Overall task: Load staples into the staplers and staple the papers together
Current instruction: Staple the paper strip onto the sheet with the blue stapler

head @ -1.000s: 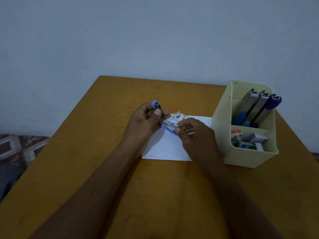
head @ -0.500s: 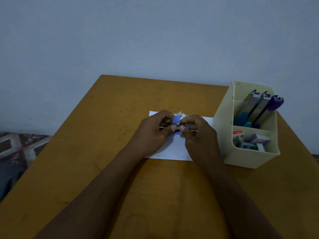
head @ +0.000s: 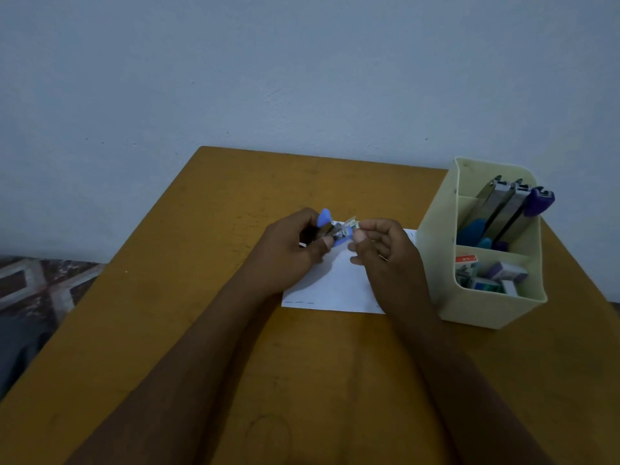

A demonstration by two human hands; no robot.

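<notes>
My left hand point(head: 285, 253) grips a small blue stapler point(head: 337, 234) above the table, its blue top point(head: 324, 217) hinged up from the metal magazine. My right hand point(head: 385, 253) meets the stapler's front end, with the curled thumb and forefinger pinching its tip. Whether a staple strip lies between those fingers is hidden. White paper point(head: 335, 283) lies flat under both hands. A small staple box point(head: 351, 223) sits just behind the stapler.
A cream organiser point(head: 436, 263) stands right of the paper, close to my right wrist. Its back compartment holds three more staplers point(head: 503, 209) and its front one holds staple boxes point(head: 489, 273). The wooden table point(head: 201, 330) ends at a wall behind.
The stapler's top was pressed down between both hands half a second ago; now it stands hinged up again. My right hand has drawn slightly to the right, to the stapler's tip.
</notes>
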